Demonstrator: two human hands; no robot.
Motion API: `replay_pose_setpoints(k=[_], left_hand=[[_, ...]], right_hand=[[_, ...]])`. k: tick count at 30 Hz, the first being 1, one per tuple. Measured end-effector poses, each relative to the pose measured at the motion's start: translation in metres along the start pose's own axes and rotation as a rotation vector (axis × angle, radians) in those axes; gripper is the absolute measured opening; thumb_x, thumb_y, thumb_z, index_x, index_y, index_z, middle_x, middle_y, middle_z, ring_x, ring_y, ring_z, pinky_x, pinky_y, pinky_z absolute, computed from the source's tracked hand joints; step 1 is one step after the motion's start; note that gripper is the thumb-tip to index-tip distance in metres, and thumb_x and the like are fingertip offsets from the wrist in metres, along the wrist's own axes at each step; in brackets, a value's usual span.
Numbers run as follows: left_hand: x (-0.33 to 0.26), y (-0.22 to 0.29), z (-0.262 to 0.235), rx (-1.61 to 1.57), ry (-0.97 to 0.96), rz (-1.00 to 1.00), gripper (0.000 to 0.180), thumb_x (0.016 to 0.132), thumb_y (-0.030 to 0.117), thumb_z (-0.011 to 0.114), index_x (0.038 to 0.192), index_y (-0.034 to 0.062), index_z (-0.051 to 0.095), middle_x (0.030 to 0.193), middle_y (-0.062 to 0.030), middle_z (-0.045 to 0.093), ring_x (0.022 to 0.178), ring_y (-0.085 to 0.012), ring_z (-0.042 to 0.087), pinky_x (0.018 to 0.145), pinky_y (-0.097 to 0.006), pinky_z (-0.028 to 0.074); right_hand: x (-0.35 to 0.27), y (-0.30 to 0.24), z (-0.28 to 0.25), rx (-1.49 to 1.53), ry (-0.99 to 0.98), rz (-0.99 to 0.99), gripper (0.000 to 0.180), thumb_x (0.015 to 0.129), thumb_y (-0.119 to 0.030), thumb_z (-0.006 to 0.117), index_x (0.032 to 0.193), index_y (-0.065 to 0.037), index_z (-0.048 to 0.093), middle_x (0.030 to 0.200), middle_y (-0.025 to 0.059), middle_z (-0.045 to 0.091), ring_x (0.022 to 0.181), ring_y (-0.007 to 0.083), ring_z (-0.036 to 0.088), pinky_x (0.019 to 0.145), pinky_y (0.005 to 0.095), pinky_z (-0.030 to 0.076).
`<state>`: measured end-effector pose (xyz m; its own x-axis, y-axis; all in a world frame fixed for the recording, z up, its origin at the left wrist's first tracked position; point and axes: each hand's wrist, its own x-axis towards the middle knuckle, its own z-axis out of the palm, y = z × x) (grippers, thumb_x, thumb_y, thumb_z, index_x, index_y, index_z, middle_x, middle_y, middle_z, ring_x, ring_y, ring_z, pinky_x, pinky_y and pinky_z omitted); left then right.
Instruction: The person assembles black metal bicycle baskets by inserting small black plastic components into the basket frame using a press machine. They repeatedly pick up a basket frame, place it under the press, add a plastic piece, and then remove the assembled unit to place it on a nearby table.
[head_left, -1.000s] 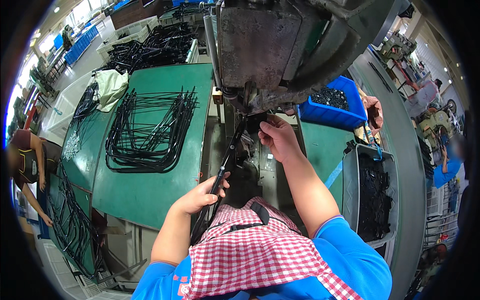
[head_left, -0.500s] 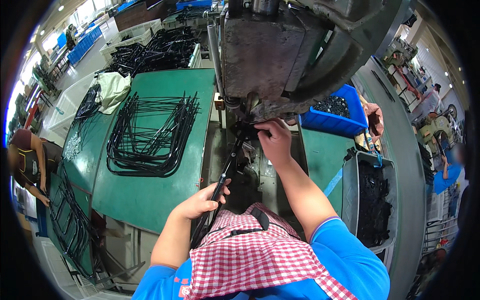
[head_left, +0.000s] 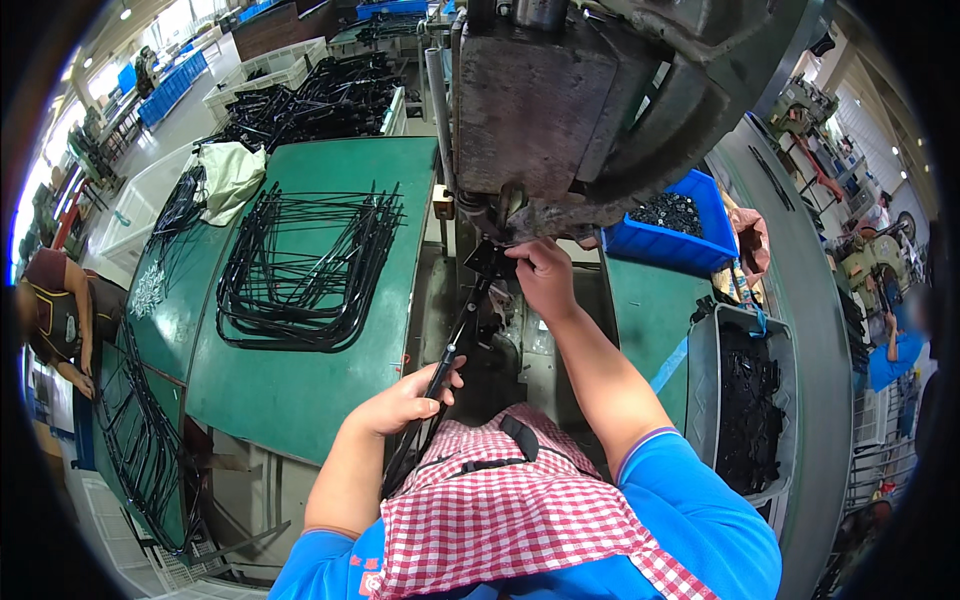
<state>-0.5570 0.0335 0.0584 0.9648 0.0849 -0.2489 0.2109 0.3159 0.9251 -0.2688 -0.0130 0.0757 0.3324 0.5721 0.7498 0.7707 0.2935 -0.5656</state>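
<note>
My left hand (head_left: 405,402) is wrapped round a slim black metal tube (head_left: 457,338) that slants from my apron up towards the press. At the tube's far end is a flat black bracket (head_left: 484,260), just below the press head (head_left: 530,110). The fingers of my right hand (head_left: 546,278) are pinched together at the bracket's right edge. Part of that grip is hidden behind the knuckles. The press's working tip is dark and hard to make out.
On the green table (head_left: 300,400) at left lies a stack of bent black tube frames (head_left: 290,340). A blue bin (head_left: 670,245) of small metal parts stands right of the press, with a grey crate (head_left: 790,400) of black parts nearer. Another person (head_left: 60,310) handles frames at far left.
The bracket at the tube's far end has shifted and its flat face now shows more plainly under the press. My right hand has moved slightly left; my left keeps its hold.
</note>
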Motion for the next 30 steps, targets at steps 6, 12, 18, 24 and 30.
replay_pose_setpoints(k=[6,12,18,24,30], left_hand=[[-0.004,0.007,0.006,-0.177,-0.015,0.009,0.102,0.068,0.038,0.078,0.144,-0.0033,0.023,0.106,0.0015,0.047,0.089,-0.0068,0.048,0.070,-0.018,0.040],[-0.004,0.013,0.008,-0.101,-0.006,0.032,0.100,0.069,0.052,0.072,0.140,-0.0065,0.031,0.098,0.0017,0.043,0.084,-0.0069,0.045,0.069,-0.019,0.037],[-0.005,0.016,0.012,-0.018,-0.012,0.015,0.092,0.074,0.050,0.069,0.138,-0.0053,0.034,0.095,0.0016,0.041,0.080,-0.0071,0.043,0.066,-0.021,0.036],[-0.006,0.031,0.017,0.025,0.022,-0.069,0.106,0.065,0.062,0.070,0.137,-0.0081,0.036,0.097,0.0006,0.044,0.084,-0.0105,0.048,0.074,-0.023,0.037],[-0.006,0.042,0.015,0.243,-0.086,0.030,0.092,0.068,0.062,0.065,0.131,-0.0023,0.045,0.091,0.0008,0.044,0.078,-0.0094,0.044,0.069,-0.024,0.037]], right_hand=[[0.005,-0.008,-0.002,-0.052,-0.003,-0.069,0.023,0.068,0.013,0.057,0.078,-0.006,0.065,0.076,0.0104,0.063,0.072,0.0267,0.063,0.063,0.0308,0.049],[0.005,-0.002,0.002,0.004,0.011,0.011,0.020,0.070,0.013,0.056,0.075,-0.005,0.065,0.071,0.0107,0.065,0.068,0.0251,0.065,0.062,0.0298,0.049],[0.007,0.001,0.005,0.052,0.011,-0.037,0.021,0.070,0.013,0.056,0.076,-0.005,0.065,0.070,0.0108,0.065,0.066,0.0266,0.063,0.061,0.0313,0.048],[-0.003,0.000,-0.001,-0.056,0.082,0.058,0.025,0.074,0.012,0.054,0.087,-0.006,0.065,0.080,0.0136,0.062,0.078,0.0312,0.061,0.068,0.0337,0.047],[-0.067,-0.011,-0.057,0.115,0.225,0.384,0.024,0.082,0.009,0.052,0.104,0.000,0.058,0.104,0.0058,0.057,0.087,0.0130,0.059,0.073,0.0240,0.050]])
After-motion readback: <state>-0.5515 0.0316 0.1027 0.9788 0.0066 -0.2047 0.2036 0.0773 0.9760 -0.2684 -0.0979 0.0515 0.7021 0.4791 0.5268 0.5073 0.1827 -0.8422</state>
